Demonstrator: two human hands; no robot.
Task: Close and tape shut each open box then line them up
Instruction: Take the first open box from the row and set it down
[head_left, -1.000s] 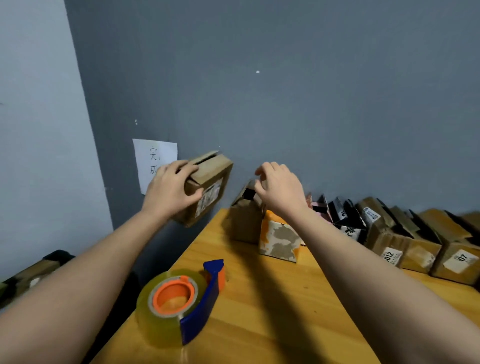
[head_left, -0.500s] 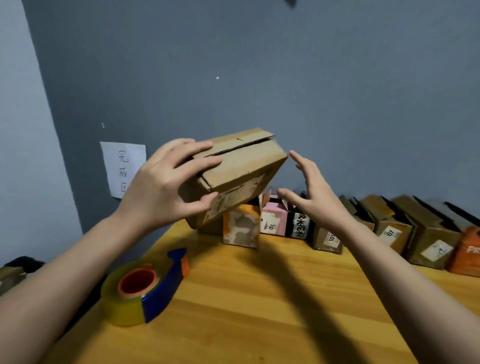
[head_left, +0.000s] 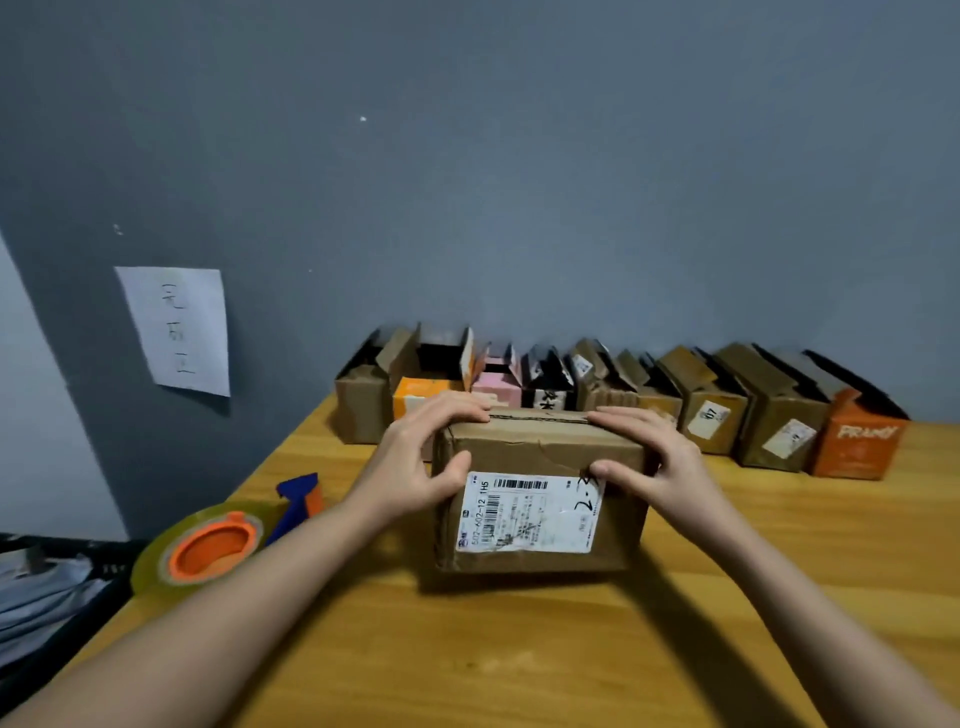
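The cardboard box (head_left: 540, 493) sits on the wooden table (head_left: 519, 649) right in front of me, label side facing me, flaps down. My left hand (head_left: 415, 457) grips its left top corner, thumb on the front, fingers over the top. My right hand (head_left: 654, 457) grips the right top corner likewise. The tape dispenser (head_left: 218, 540) lies just beside my left forearm. Behind stands the row of open boxes (head_left: 675, 395) along the wall (head_left: 519, 182), with a paper note (head_left: 176, 327) stuck up at left.
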